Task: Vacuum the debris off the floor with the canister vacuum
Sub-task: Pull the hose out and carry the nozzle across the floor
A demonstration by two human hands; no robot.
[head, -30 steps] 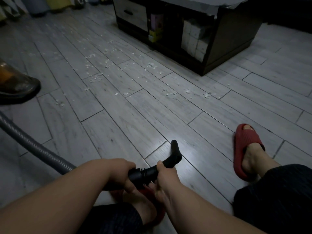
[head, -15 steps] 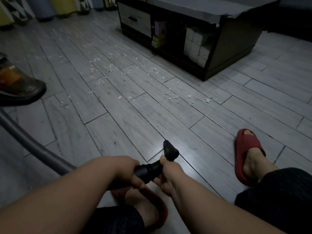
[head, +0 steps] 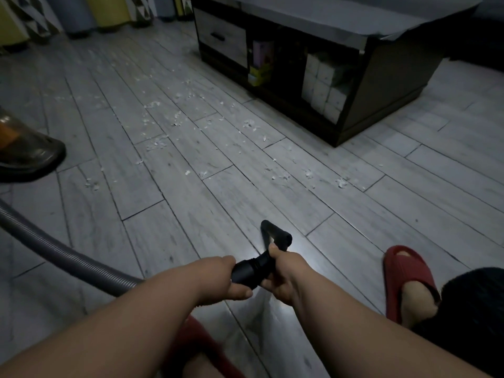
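- Red slipper (head: 196, 342), nearest item, largely hidden under the left forearm. A second red slipper (head: 403, 276), on the right foot, lies flat on the planks to the right of the hands.
- Left hand (head: 221, 279): fingers curled tight round the black hose cuff (head: 246, 271), thumb underneath.
- Right hand (head: 285, 276): clenched on the same black tube just ahead of the left hand, the two nearly touching. The bent handle end (head: 275, 236) rises above this fist; whether its tip touches the floor cannot be told.
- Grey ribbed hose (head: 68, 257): curves from the cuff away to the left and leaves the frame at the left edge.
- Floor (head: 409, 214): pale grey wood-look planks with dark joints. A bright patch lies under the hands, and an open stretch runs ahead and to the right.
- Canister vacuum (head: 27, 154): at the left edge, cut by the frame, with a dark base and a translucent body showing orange. It stands well apart from the hands.
- Debris (head: 161, 141): small white flakes strewn in a band across the planks, from near the canister to the cabinet front, well beyond the handle end.
- Dark low cabinet (head: 381, 85): far right, its near corner on the floor just past the flakes. It has a drawer (head: 222, 38) at the left and white boxes (head: 324, 83) on an open shelf.
- Yellow and grey containers (head: 109, 9): along the far edge.
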